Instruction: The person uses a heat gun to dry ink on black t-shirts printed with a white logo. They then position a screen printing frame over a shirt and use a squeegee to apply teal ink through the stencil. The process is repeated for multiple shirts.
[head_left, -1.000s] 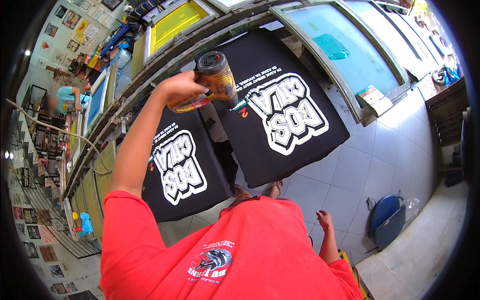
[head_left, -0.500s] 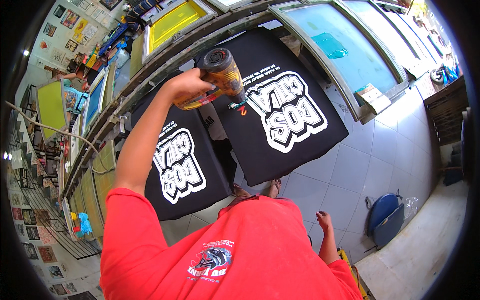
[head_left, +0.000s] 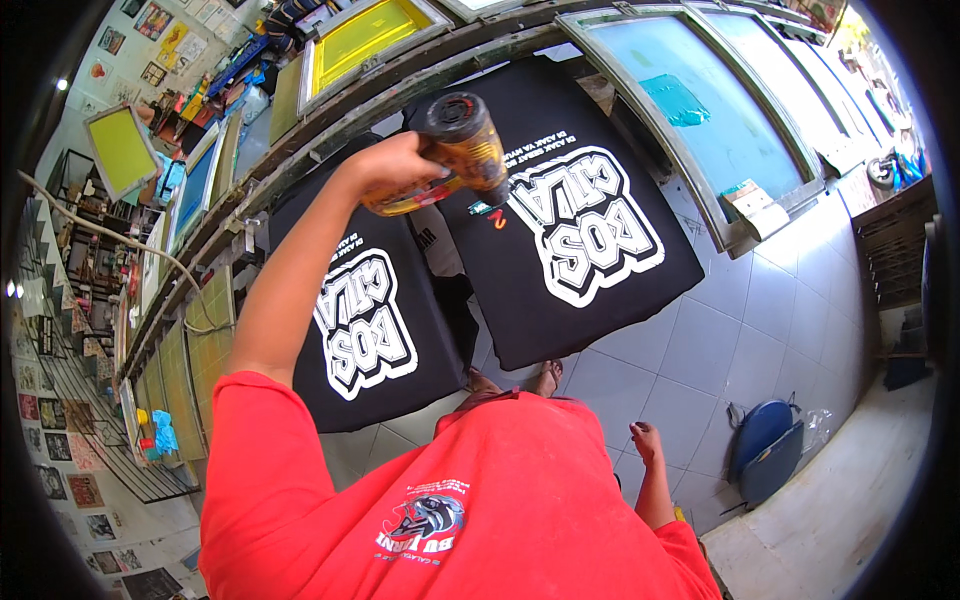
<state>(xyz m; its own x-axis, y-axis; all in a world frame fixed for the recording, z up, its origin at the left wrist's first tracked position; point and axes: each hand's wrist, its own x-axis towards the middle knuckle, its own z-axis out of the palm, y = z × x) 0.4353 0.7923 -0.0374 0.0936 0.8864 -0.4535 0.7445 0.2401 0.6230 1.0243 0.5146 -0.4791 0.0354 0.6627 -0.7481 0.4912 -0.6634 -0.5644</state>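
My left hand (head_left: 400, 160) grips a worn yellow-and-black heat gun (head_left: 465, 140), its dark nozzle angled down over the white print on a black T-shirt (head_left: 650, 310) stretched across the right board. A small orange and teal mark sits beside that print. On the left, a second black T-shirt (head_left: 420, 380) carries a similar white print. My right hand (head_left: 645, 430) hangs low at my side, fingers curled; whatever it may hold is too small to make out.
Framed screens, one blue (head_left: 690, 90), one yellow (head_left: 365, 55), line the rail behind. A co-worker's arm (head_left: 150, 185) shows behind a raised yellow screen (head_left: 122, 145). A blue folding stool (head_left: 762, 445) stands on the tiles (head_left: 720, 340) at lower right. A cable loops at left.
My left hand and the heat gun have shifted a little right and up. Behind, the co-worker's yellow screen appeared, then moved higher. My right hand stays low.
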